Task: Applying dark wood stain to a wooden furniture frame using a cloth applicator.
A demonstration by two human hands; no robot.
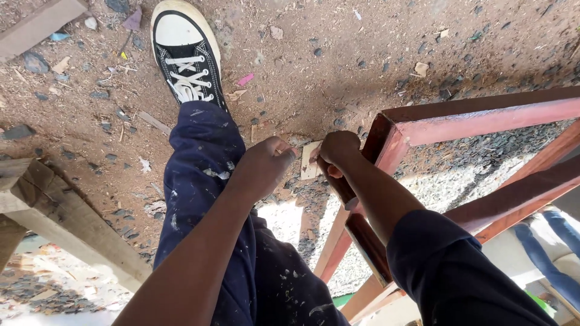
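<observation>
Over dirt ground strewn with wood chips: red-brown wooden frame (477, 118) stands tilted at right, corner near centre. Right hand (339, 151) closed around frame's corner post, apparently pressing small pale sheet (310, 160), likely sandpaper. Left hand (266, 164) curled into loose fist just beside, holding nothing visible. Frame looks stiff, moderately heavy, awkward; rails and corner post offer best hold. Black-and-white sneaker (186, 57), paint-flecked navy trouser leg (202, 163) below.

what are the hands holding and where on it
The right hand grips the reddish-brown wooden frame by its upright leg just below the top corner. The left hand is a closed fist beside it; whether it holds anything cannot be told.
</observation>
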